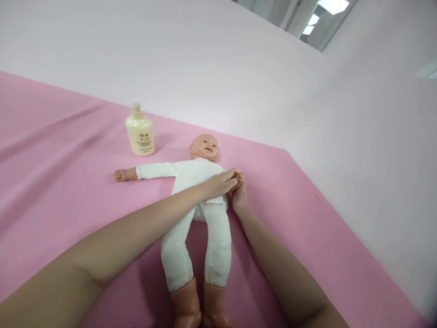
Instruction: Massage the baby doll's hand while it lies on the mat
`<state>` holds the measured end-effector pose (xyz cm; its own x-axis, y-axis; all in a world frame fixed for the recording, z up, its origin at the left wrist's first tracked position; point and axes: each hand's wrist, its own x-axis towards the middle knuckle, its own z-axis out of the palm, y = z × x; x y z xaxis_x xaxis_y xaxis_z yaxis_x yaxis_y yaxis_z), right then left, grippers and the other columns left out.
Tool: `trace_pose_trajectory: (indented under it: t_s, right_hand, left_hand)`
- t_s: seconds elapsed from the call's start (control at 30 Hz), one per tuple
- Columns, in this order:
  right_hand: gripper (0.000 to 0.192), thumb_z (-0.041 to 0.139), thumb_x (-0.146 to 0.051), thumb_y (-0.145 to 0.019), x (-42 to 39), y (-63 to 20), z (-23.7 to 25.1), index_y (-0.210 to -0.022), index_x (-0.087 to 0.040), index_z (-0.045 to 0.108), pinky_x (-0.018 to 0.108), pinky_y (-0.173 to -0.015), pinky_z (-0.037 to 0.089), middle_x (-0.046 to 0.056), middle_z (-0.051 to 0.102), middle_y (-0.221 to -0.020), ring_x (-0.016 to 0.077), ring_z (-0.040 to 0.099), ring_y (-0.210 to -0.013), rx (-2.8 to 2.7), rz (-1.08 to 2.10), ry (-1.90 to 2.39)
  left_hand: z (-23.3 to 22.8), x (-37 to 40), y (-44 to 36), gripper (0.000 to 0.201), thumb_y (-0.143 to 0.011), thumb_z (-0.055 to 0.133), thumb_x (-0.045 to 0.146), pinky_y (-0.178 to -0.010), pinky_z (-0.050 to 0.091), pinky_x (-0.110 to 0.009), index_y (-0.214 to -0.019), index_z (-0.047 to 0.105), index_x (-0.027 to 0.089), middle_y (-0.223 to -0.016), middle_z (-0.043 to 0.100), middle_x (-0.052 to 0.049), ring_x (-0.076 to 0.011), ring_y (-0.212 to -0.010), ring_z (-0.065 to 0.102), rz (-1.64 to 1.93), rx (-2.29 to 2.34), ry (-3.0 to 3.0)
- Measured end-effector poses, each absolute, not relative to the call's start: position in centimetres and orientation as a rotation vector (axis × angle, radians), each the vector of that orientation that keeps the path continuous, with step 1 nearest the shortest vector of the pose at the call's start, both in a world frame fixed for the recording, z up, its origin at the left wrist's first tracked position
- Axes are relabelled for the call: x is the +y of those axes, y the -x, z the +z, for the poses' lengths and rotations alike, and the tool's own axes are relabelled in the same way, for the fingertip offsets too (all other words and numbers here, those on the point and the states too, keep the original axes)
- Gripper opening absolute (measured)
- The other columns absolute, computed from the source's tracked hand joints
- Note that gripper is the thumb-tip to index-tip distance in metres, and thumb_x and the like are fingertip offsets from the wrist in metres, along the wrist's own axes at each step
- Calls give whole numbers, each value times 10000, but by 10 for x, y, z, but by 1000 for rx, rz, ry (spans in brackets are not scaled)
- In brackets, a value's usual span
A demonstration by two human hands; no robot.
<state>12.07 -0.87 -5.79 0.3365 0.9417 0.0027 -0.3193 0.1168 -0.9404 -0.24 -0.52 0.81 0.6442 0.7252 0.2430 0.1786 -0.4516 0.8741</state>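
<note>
A bald baby doll (pixel 201 171) in a white cloth suit lies on its back, with its head away from me and its feet toward me. My left hand (pixel 223 183) reaches across the doll's belly, its fingers closed around the doll's hand (pixel 236 182) on the right side. From the right, my right hand (pixel 240 196) closes on that same doll's hand, and my fingers hide most of it. The doll's other arm (pixel 153 171) is stretched out to the left, lying on the pink cover.
A pale yellow bottle (pixel 140 134) with a dark printed label stands upright to the left of the doll's head. Pink sheeting (pixel 68 182) with a few creases covers the surface. White walls (pixel 170 59) rise behind and on the right, with a window (pixel 300 18) at the top.
</note>
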Motion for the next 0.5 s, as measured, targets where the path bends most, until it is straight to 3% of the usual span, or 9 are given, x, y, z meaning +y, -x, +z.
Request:
trace_pose_trajectory:
  t_s: [0.5]
  right_hand:
    - [396,459,-501,-869,-10,-119,-55,-976,-209,705,269,-785,541,8,737,-866,155,684,-900,-688,1087,1090]
  left_hand:
    - [3,-2,1,368,-893,347,259,-1008,406,-356,-1217,512,204,-1123,624,-67,-205,-1072,569,778,719,-1978]
